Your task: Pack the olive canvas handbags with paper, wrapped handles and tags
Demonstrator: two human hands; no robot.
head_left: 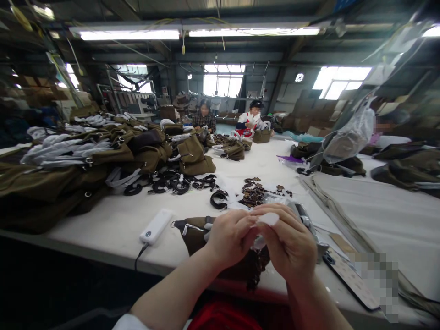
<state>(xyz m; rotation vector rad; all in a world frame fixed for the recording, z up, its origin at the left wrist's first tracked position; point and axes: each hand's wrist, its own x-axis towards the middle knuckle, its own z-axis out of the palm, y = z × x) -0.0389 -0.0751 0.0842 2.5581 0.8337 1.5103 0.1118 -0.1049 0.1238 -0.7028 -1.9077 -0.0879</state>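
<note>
My left hand (228, 238) and my right hand (294, 245) meet in front of me, fingers closed and pinching a small white piece of thin wrapping (268, 220). Whether it is paper or plastic I cannot tell. Under the hands lies an olive-brown bag (193, 237) with a silver zipper at its left, partly covered by my hands. Dark brown trinkets (257, 270) hang or lie below my fingers against the bag; what holds them is hidden.
Olive bags with white-wrapped handles (75, 151) are heaped at left. Black straps (172, 182) and brown trinkets (254, 195) lie ahead. A white power bank (156, 227) with a cable sits left, a phone (352, 279) right. Two people (248, 121) work across the table, another at right.
</note>
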